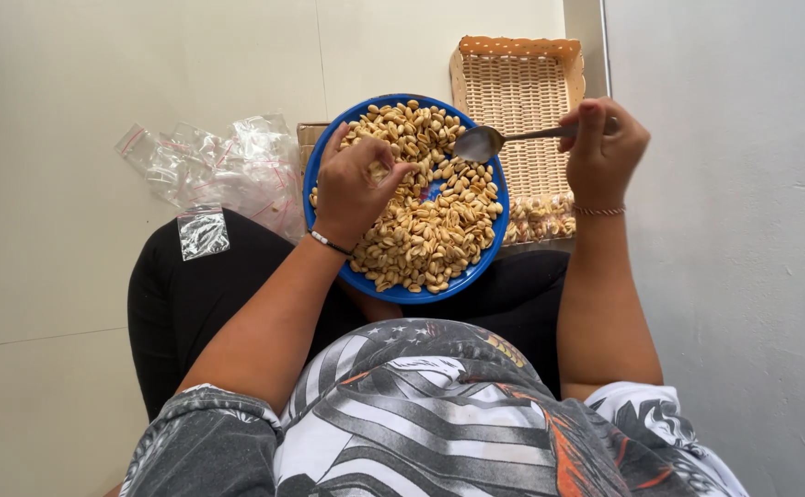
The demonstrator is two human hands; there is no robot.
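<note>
Clear plastic: heap of small zip bags w/ red seal strips (pixel 223 166) on pale floor at far left, crinkled, overlapping; one single small bag (pixel 203 232) lies apart from heap, flat on person's black-trousered knee. Behind heap's right edge, brown box corner (pixel 310 136), mostly hidden by bowl. Left hand (pixel 355 189), thin dark-and-white band at wrist, hovers over left part of blue round bowl (pixel 402 295); fingers curled in, tips pinched together on a few peanuts (pixel 439 216) – narrow closed pinch, exact contents can't tell. Bowl sits on lap, filled near to rim w/ pale tan shelled peanuts. Metal spoon (pixel 479 144), scoop end over bowl's upper right, just above nuts, looks empty; handle runs right into right hand (pixel 602 152), closed firmly round it, thin bracelet at wrist. Spoon scoop near left fingertips, not touching. Behind bowl, right: woven tan rectangular basket (pixel 517 87) on floor against grey wall; at its near end, small filled packets of nuts (pixel 539 219), clear wrap, side by side. No labels legible.
</note>
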